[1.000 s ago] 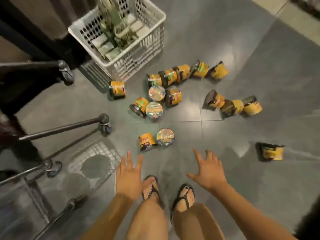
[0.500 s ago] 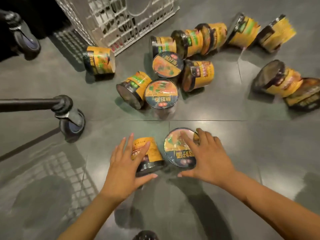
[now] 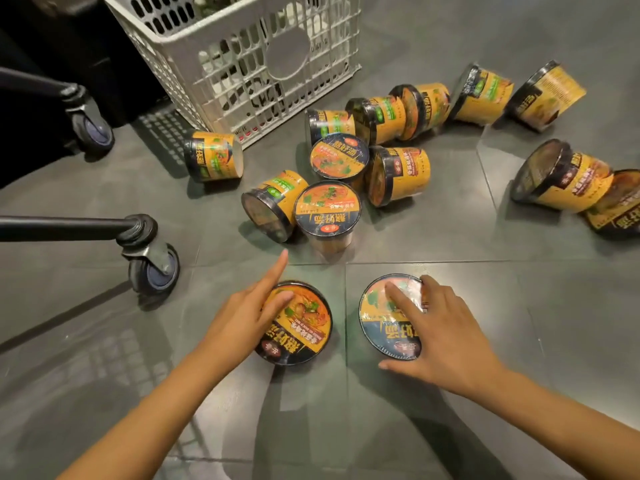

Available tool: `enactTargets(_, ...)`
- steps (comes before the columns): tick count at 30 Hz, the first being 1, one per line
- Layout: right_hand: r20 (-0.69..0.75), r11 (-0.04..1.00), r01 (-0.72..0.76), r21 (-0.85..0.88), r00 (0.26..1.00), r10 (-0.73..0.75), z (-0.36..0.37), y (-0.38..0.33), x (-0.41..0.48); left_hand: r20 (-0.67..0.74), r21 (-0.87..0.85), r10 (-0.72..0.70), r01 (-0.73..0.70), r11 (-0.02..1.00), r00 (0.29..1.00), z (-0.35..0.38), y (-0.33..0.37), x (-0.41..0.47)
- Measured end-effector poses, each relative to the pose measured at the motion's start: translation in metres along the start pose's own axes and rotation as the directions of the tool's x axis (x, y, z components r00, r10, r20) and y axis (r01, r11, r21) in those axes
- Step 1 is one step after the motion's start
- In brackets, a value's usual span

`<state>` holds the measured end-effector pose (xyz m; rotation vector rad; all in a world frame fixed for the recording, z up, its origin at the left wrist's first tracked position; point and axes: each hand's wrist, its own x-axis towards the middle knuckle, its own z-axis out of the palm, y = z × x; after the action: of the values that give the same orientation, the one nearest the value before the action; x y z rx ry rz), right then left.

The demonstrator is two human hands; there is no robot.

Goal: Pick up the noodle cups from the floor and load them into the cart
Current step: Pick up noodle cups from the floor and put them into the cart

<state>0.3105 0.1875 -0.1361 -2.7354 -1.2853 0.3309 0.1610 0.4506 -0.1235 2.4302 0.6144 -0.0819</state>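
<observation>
Left cup (image 3: 294,323): half a second earlier it had lain on its side against its neighbour — now it sat lid-up on the floor, apart from it, close before the person.
Cart caster (image 3: 154,268): stood near, to the left; the basket itself was out of view, so I reckoned the lift must go up and leftward.
Left hand (image 3: 242,313): rested at that cup's left edge, forefinger straight past the rim, thumb on the lid, other fingers hidden. No real hold, to my eye; wrapping the wall under the rim would serve better, the film looking slick.
Right cup (image 3: 391,317): upright on the floor, lid up, much where it had been.
Right hand (image 3: 446,327): spread over the lid as before, forefinger across it, thumb by the near rim, outer fingers curled over the far rim — a firm squeeze before lifting seemed wise.
Other cups (image 3: 327,209): scattered beyond, by the white crate (image 3: 242,64), mostly on their sides.
</observation>
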Motion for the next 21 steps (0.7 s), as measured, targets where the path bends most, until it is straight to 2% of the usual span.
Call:
enactTargets(2, 0.012, 1.0, -0.004, -0.018, 1.0, 0.004, -0.001, 0.002, 0.0, -0.056, 0.143, 0.025, -0.017, 0.99, 0.998, -0.001, 0.003, 0.011)
enactTargets(4, 0.033, 0.999, -0.021, -0.026, 0.999, 0.022, -0.005, 0.002, -0.001, -0.051, 0.285, -0.04, 0.053, 0.957, 0.998, 0.001, 0.008, 0.016)
enactTargets(6, 0.04, 0.999, -0.051, -0.006, 0.998, 0.051, -0.006, 0.001, -0.005, -0.03, 0.355, -0.12, 0.122, 0.927, 0.992, 0.006, 0.012, 0.015)
enactTargets(8, 0.035, 0.997, -0.074, -0.002, 0.997, 0.074, -0.005, 0.002, -0.008, -0.011, 0.376, -0.167, 0.158, 0.913, 0.986, 0.012, 0.015, 0.01)
enactTargets(14, 0.032, 0.991, -0.122, 0.047, 0.992, 0.121, 0.003, 0.006, -0.004, 0.066, 0.406, -0.156, 0.116, 0.907, 0.986, 0.023, 0.026, 0.002)
enactTargets(17, 0.026, 0.979, -0.082, 0.189, 0.997, 0.079, 0.007, 0.005, -0.003, 0.09, 0.386, -0.148, 0.102, 0.917, 0.985, 0.02, 0.033, 0.004)
enactTargets(21, -0.022, 0.943, -0.006, 0.333, 1.0, 0.014, 0.009, 0.012, 0.002, 0.047, 0.394, -0.091, 0.066, 0.917, 0.995, 0.026, 0.037, 0.006)
